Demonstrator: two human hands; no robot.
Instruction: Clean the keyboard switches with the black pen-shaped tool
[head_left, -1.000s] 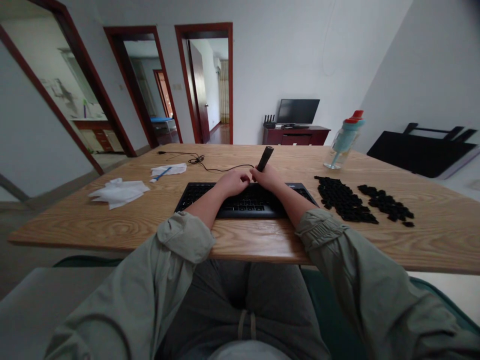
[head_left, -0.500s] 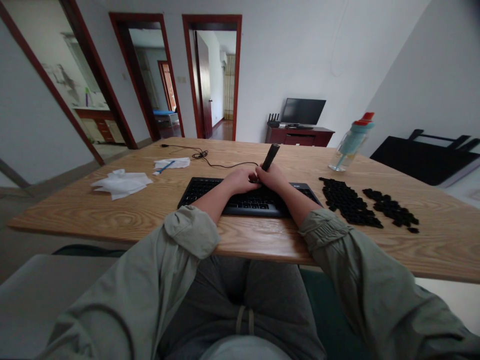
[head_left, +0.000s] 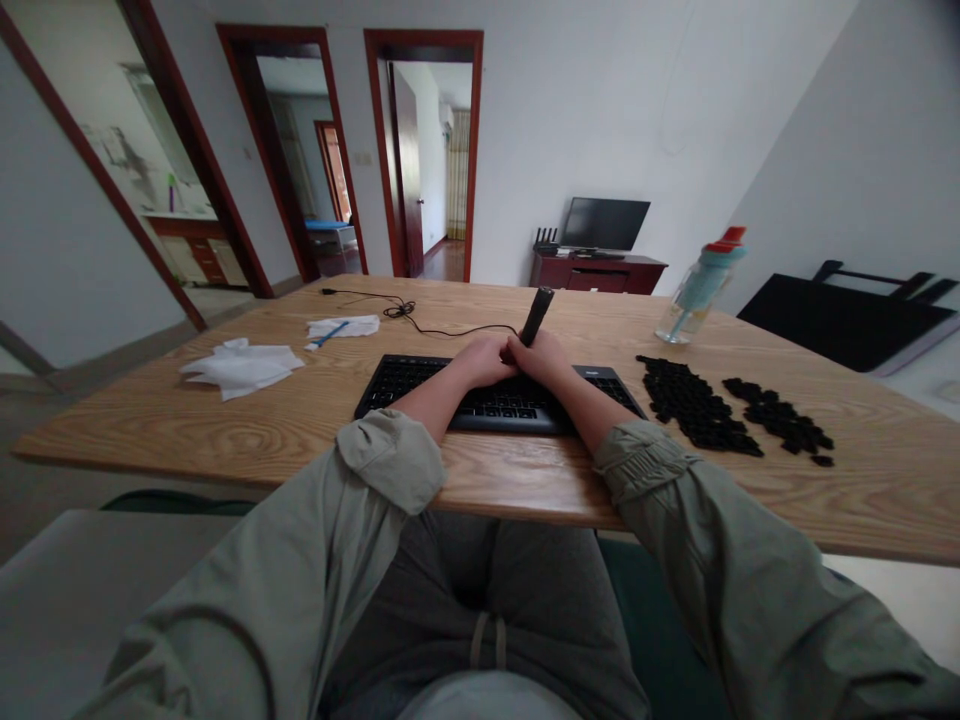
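Observation:
A black keyboard [head_left: 510,423] lies in front of me near the table's front edge. Above its upper middle, my right hand [head_left: 547,360] is closed around a tool with a thick black handle [head_left: 537,314], which stands up with a slight lean to the right. My fingers hide the tool's working end. Pressed close against it, my left hand [head_left: 486,361] has its fingers curled in at the foot of the tool; what they grip is hidden. Loose black keycaps [head_left: 694,405] lie in a large patch right of the keyboard, with a smaller patch [head_left: 780,415] beyond it.
On the wooden table [head_left: 225,440], crumpled white tissue [head_left: 244,368] lies at left. A blue stick-like item [head_left: 330,334] rests on another tissue [head_left: 364,325]. The keyboard's cable [head_left: 450,332] runs behind my hands. A clear bottle [head_left: 694,295] with a red lid stands at back right.
The black handle has shifted slightly left and stands a little more upright. Both hands stay together over the keyboard. Keycaps and tissues have not moved on the table.

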